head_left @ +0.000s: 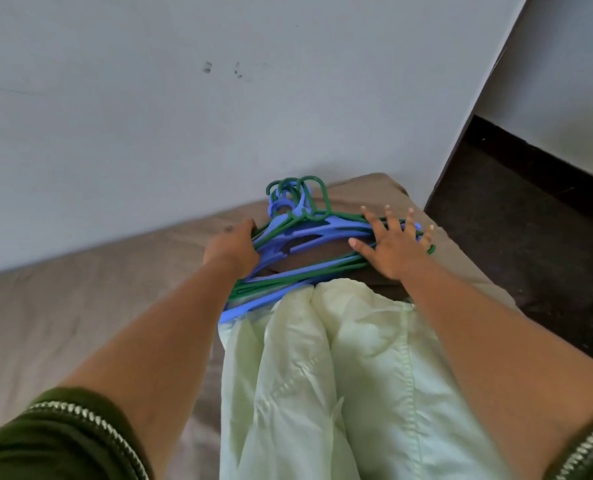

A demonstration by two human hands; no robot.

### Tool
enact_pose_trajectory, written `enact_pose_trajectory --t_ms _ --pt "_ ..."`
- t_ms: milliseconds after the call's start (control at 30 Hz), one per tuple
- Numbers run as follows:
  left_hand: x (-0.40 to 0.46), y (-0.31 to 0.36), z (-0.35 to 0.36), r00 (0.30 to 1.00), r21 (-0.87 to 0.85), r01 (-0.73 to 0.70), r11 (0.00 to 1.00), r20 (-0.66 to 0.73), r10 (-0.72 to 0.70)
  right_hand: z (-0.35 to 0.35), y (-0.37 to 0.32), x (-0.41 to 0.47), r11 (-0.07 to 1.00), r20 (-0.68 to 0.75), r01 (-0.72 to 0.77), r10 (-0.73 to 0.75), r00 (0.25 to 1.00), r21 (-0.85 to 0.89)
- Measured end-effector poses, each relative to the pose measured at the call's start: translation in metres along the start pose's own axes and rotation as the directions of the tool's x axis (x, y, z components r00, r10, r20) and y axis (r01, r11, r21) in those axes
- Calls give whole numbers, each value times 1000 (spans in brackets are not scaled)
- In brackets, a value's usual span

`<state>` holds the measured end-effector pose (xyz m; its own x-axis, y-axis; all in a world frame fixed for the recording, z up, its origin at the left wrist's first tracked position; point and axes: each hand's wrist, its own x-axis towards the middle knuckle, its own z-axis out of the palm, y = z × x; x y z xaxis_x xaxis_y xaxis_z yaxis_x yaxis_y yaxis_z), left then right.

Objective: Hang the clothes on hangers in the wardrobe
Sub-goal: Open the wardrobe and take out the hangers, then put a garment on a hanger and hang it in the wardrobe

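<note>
Left hand: your left hand (234, 245) is at the left end of the hanger pile, fingers curled round the hangers there; the fingertips are hidden behind the plastic.
Right hand: your right hand (393, 245) lies flat on the right end of the same pile, fingers straight and spread wide, pressing down and gripping nothing.
Hangers: a tangled bundle of blue and green plastic hangers (300, 233) lies on the bed close to the wall, hooks bunched together and pointing away from you toward the wall.
Garment: a pale green garment (322, 375) lies lengthwise on the bed between your forearms; its far end touches the near edge of the hangers, and the lowest blue hanger overlaps its corner.
Dark cloth: a dark brown piece of fabric (374, 287) shows under the hangers and the far end of the garment; what it is you cannot tell.
Bed: the tan sheet (80, 306) carries all of it, its corner just beyond your right hand.
Wall: a grey wall (184, 98) with a few dark marks stands behind the bed.
Floor: dark floor (530, 237) lies to your right of the bed.
Sleeves: dark green sleeves (63, 445) with pale stitched trim cover your upper arms.
</note>
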<state>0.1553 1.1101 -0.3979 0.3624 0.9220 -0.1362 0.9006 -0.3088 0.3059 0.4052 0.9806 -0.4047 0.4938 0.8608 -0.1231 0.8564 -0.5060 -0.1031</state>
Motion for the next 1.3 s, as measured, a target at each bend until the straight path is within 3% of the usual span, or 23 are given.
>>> enact_pose_trajectory --t_ms 133,200,333,433,533,667,733,800,900,1000,1133,1233,1300 --pt "-22 10 -1 994 1 -6 1000 -111 6 -17 -12 2 978 -141 -37 8 990 -207" --pt "-37 8 -4 962 43 -117 992 -245 124 -15 -21 -7 987 -214 -47 13 977 -157" --pt "-50 -12 -11 801 189 -313 931 -475 366 -2 -30 -22 999 -194 43 -37 980 30" --pt "-63 -18 -11 785 302 -304 904 -459 417 -1 -24 -38 995 -175 99 -93 980 26" --pt "-91 -18 -12 816 307 -273 912 -428 389 -14 -27 -65 989 -157 50 -29 987 136" --pt "-154 -6 -12 908 180 -199 963 -336 251 -43 -25 -115 958 -197 -27 86 977 286" --pt "-200 13 -20 956 12 -137 990 -259 135 -51 -11 -154 932 -262 -75 175 949 353" --pt "-249 37 -31 993 -212 36 977 -100 -58 -52 0 -204 890 -218 -176 287 933 420" --pt "-309 64 -39 967 -313 253 915 120 -226 -54 -8 -285 859 -87 -264 334 939 439" --pt "-363 77 -42 900 -333 410 849 299 -317 -64 -17 -358 835 -155 -323 427 891 445" --pt "-442 79 -43 842 -361 420 833 496 -210 -68 -19 -450 789 -120 -419 518 847 449" --pt "-492 76 -50 850 -378 385 842 500 -164 -65 -18 -516 852 -22 -410 440 898 327" --pt "-516 70 -57 851 -287 292 912 513 -111 -65 -15 -553 827 103 -489 481 871 278"
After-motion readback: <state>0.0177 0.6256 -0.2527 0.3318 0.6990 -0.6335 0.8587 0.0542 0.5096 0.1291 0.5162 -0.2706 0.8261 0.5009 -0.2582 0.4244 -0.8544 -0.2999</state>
